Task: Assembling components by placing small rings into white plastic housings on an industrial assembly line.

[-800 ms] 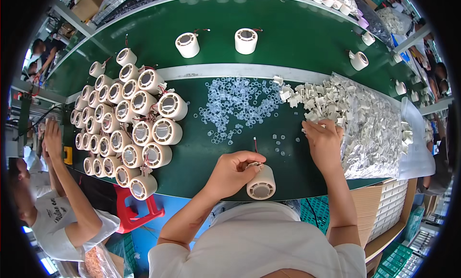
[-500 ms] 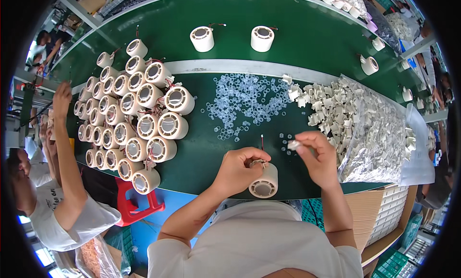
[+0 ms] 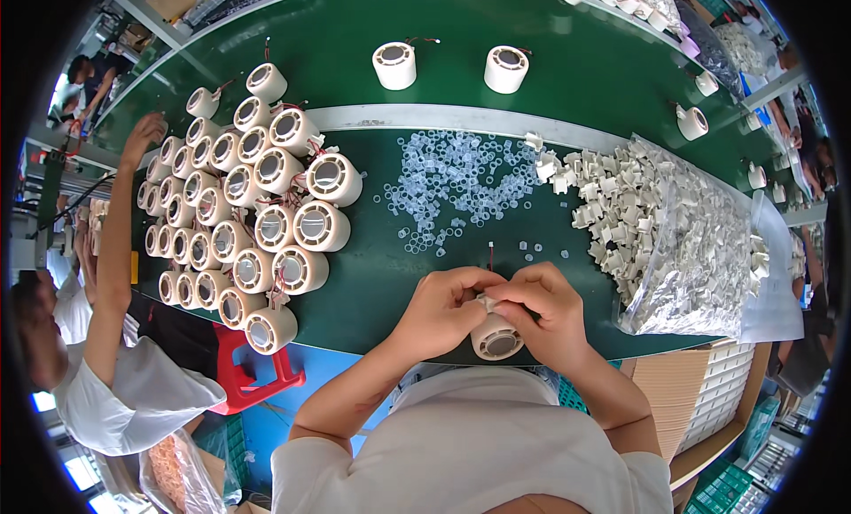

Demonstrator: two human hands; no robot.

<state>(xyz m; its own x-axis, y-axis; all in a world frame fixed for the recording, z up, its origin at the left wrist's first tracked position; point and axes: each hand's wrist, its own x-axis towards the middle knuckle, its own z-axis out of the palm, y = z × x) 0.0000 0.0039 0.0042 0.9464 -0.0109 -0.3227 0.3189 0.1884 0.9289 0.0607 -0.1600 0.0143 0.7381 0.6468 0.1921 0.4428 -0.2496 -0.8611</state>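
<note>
At the near edge of the green table (image 3: pixel 381 306), the left hand (image 3: pixel 441 314) has its thumb and forefinger bent in on the far left side of a white cylinder (image 3: pixel 496 341), gripping it. From the right, the right hand (image 3: pixel 550 314) pinches a small white clip (image 3: pixel 487 302) against the cylinder's far side; fingertips cover much of the clip, so its exact seat cannot be told. The cylinder's round grey face is turned toward the person, and a thin lead (image 3: pixel 492 252) rises beyond the fingers.

Just beyond the right hand lie a few loose rings (image 3: pixel 537 247). Farther off spreads a pile of clear rings (image 3: pixel 461 181). To its right, a heap of clips (image 3: pixel 607 199) spills from a plastic bag (image 3: pixel 691 274). On the left, more cylinders (image 3: pixel 321 227) stand in close rows. Past a pale rail (image 3: pixel 425 117), two cylinders (image 3: pixel 394 68) stand well apart on a green surface (image 3: pixel 310 66).
</note>
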